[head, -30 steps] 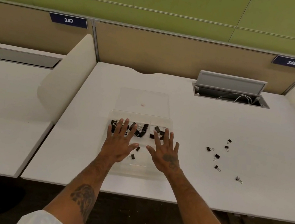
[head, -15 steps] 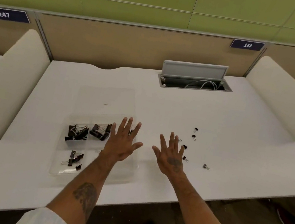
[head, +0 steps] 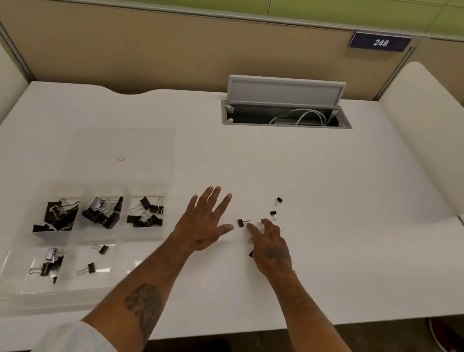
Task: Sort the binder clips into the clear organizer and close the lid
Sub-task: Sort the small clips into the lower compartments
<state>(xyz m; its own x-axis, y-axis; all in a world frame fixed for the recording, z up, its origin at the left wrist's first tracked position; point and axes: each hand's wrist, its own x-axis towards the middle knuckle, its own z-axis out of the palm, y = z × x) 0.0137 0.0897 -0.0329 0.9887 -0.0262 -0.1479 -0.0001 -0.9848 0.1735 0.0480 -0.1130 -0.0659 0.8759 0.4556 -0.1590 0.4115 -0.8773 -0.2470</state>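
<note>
The clear organizer (head: 19, 287) lies on the white desk at the left, its lid (head: 124, 144) folded back flat behind it. Black binder clips fill its rear compartments (head: 100, 210), and a few small ones lie in the front ones. Small loose clips sit on the desk at the right: one (head: 242, 222) just beyond my right fingertips, two more (head: 273, 213) (head: 279, 200) farther back. My right hand (head: 272, 249) hovers over the desk, fingers curled down toward the nearest clip, holding nothing visible. My left hand (head: 205, 221) is spread flat to the right of the organizer, empty.
An open cable hatch (head: 286, 107) with white cables sits at the back of the desk. Curved white dividers (head: 435, 140) stand at both sides. The desk's front edge runs just under my forearms. A red shoe (head: 451, 348) is on the floor at the right.
Both hands have left the organizer and moved right across the desk. My right hand now reaches the nearest loose clips, and my view has turned right.
</note>
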